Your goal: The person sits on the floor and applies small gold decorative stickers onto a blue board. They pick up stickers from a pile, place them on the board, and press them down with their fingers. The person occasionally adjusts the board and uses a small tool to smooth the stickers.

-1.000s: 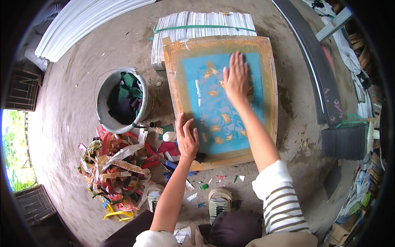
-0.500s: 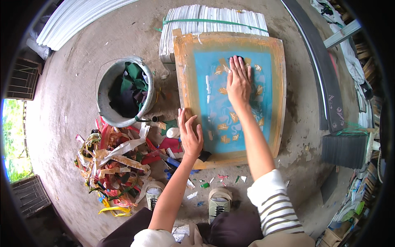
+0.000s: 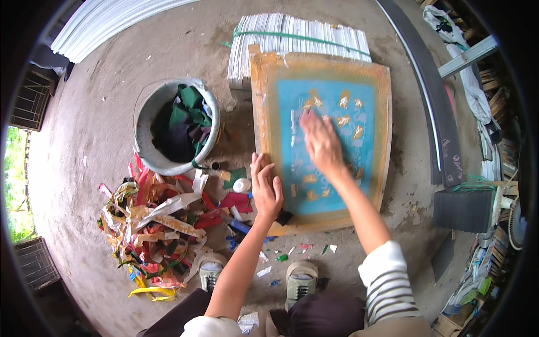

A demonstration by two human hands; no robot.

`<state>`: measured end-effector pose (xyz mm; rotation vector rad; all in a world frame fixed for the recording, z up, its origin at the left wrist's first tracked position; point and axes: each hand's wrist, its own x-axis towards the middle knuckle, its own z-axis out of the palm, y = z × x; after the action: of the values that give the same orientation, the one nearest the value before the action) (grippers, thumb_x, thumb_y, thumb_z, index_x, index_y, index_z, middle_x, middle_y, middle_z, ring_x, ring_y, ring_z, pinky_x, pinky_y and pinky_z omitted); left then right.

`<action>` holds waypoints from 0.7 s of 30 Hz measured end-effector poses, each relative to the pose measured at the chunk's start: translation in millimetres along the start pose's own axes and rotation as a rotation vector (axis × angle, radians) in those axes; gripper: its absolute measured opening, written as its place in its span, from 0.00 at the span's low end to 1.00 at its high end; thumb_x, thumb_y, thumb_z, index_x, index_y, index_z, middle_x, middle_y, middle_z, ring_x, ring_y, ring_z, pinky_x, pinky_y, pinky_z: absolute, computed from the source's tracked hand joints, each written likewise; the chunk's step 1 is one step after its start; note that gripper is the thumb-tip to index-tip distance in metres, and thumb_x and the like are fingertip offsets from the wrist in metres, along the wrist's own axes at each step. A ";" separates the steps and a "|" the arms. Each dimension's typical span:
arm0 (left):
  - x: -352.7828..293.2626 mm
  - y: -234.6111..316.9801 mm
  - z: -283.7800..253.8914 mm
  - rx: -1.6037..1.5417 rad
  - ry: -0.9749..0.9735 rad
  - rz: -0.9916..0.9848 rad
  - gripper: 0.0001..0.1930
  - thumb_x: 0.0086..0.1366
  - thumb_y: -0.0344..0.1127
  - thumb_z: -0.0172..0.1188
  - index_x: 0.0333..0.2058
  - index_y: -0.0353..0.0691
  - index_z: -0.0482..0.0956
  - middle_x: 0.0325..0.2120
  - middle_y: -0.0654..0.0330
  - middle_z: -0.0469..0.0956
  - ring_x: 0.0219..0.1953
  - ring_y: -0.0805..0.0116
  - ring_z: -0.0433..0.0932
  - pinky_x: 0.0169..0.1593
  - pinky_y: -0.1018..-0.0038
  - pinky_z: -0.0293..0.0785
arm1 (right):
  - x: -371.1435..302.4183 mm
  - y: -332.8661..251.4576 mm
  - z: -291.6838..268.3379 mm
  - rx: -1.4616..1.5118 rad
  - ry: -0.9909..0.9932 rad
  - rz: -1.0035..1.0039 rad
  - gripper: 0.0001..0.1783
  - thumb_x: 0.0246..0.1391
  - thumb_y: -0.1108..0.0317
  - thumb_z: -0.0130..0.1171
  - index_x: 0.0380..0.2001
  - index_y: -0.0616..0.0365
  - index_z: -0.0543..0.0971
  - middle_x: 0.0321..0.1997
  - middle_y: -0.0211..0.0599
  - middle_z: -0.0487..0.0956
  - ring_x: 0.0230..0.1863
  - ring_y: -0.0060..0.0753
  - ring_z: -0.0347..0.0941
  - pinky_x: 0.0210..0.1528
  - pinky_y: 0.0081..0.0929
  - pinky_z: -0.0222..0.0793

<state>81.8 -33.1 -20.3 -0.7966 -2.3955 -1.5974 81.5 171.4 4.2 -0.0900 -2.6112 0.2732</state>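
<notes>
A silk-screen frame (image 3: pixel 387 135) with a tan, tape-covered border and blue mesh leans on a stack of white sheets. Gold leaf-like shapes and pale marks show in the mesh. My right hand (image 3: pixel 323 143) lies flat against the upper left part of the mesh, its fingertips smeared by motion. A dark cloth showed at those fingertips half a second ago; now the hand covers it. My left hand (image 3: pixel 266 188) rests on the frame's left border with its fingers stretched out, the thumb apart. A small black scrap (image 3: pixel 284 217) lies just below that hand on the border.
Left of the frame stands a grey bucket (image 3: pixel 144 149) of dark and green cloth. A heap of coloured strips (image 3: pixel 151 224) lies in front of it. A white bottle (image 3: pixel 242 185) is beside my left hand. Behind the frame sits the strapped white stack (image 3: pixel 297 36); dark sheets (image 3: pixel 463 210) stand right.
My right hand has slid down and left across the mesh, and the dark cloth no longer shows past its fingertips. My left hand stays on the border. The whole view has shifted slightly.
</notes>
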 end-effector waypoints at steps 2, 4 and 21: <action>-3.0 10.8 9.7 -0.008 -0.028 -0.042 0.16 0.60 0.26 0.50 0.47 0.34 0.68 0.59 0.44 0.60 0.66 0.39 0.53 0.65 0.53 0.52 | 32.1 26.9 -2.8 -0.087 0.059 0.086 0.24 0.63 0.67 0.44 0.62 0.58 0.64 0.67 0.44 0.63 0.69 0.40 0.55 0.70 0.44 0.46; 3.8 13.4 14.5 -0.005 -0.024 -0.014 0.16 0.61 0.26 0.48 0.49 0.34 0.67 0.59 0.44 0.61 0.66 0.41 0.53 0.65 0.54 0.53 | 46.5 19.8 7.6 -0.092 0.164 0.217 0.24 0.63 0.66 0.42 0.62 0.59 0.63 0.67 0.44 0.62 0.70 0.41 0.54 0.70 0.44 0.45; 1.8 9.9 15.9 -0.017 -0.030 -0.025 0.21 0.57 0.17 0.45 0.51 0.34 0.66 0.58 0.46 0.63 0.65 0.41 0.55 0.65 0.55 0.53 | 74.3 6.5 11.1 -0.001 0.127 0.156 0.24 0.63 0.69 0.42 0.62 0.59 0.64 0.67 0.41 0.63 0.69 0.41 0.56 0.70 0.43 0.46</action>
<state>87.8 -15.4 -18.1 -0.8027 -2.4251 -1.6293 11.6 184.3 29.3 -0.3026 -2.4817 0.3102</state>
